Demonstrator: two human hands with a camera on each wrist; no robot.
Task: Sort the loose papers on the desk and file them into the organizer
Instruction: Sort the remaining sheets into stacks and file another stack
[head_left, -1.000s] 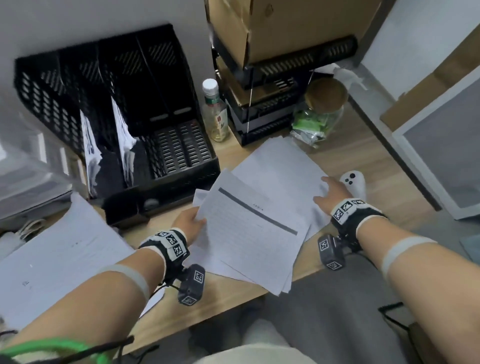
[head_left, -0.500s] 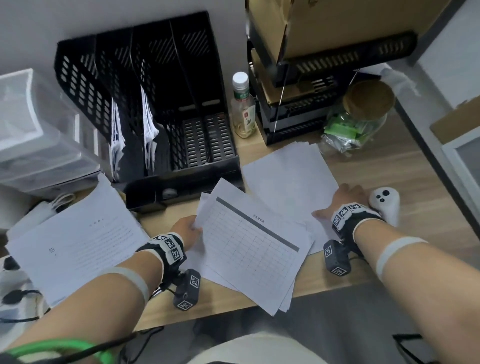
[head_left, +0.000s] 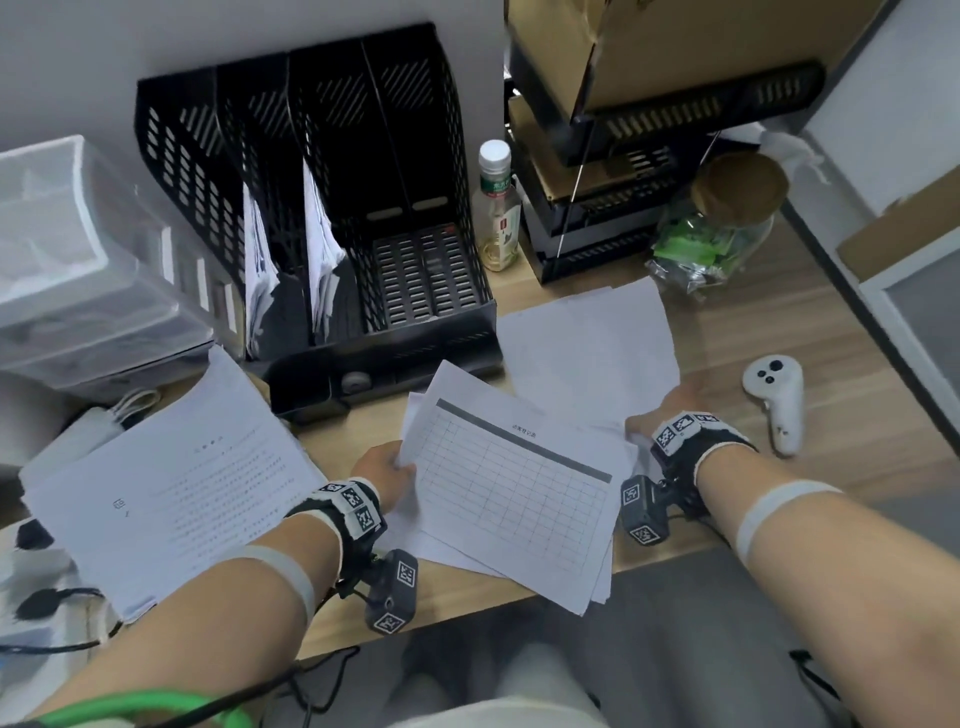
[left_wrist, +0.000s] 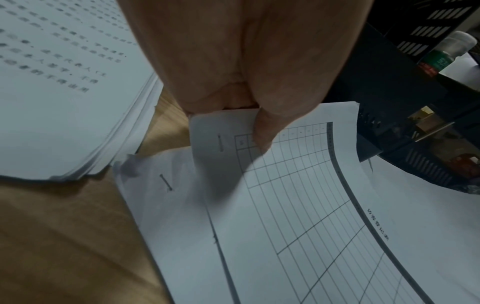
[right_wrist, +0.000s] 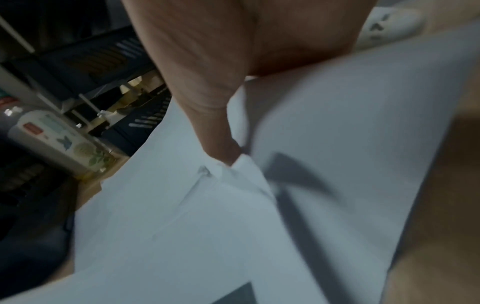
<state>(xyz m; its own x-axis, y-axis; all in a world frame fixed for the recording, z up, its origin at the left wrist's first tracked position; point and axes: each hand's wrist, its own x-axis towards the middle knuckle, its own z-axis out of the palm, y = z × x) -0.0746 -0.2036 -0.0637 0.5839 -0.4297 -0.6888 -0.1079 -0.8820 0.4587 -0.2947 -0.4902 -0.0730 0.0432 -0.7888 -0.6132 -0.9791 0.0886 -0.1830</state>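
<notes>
The black mesh organizer (head_left: 332, 171) stands at the back of the desk, with papers upright in its two left slots. A gridded form (head_left: 511, 491) tops a loose pile at the desk's front edge. My left hand (head_left: 389, 467) pinches its stapled left corner (left_wrist: 226, 131), thumb on top. My right hand (head_left: 657, 415) pinches the right edge of the loose sheets (right_wrist: 337, 127), thumb (right_wrist: 218, 142) pressed on them; that view is blurred. Blank sheets (head_left: 587, 338) lie behind the pile. A thick stack of text pages (head_left: 171, 478) lies to the left.
A small bottle (head_left: 496, 208) stands right of the organizer, next to stacked black trays with cardboard boxes (head_left: 649, 130). A cork-lidded glass jar (head_left: 727, 218) and a white controller (head_left: 774, 400) are at the right. Clear plastic drawers (head_left: 78, 260) fill the left.
My right hand has drawn back from lying flat on the blank sheets and now pinches the pile's right edge. My left hand keeps hold of the left corner. The head view shifted.
</notes>
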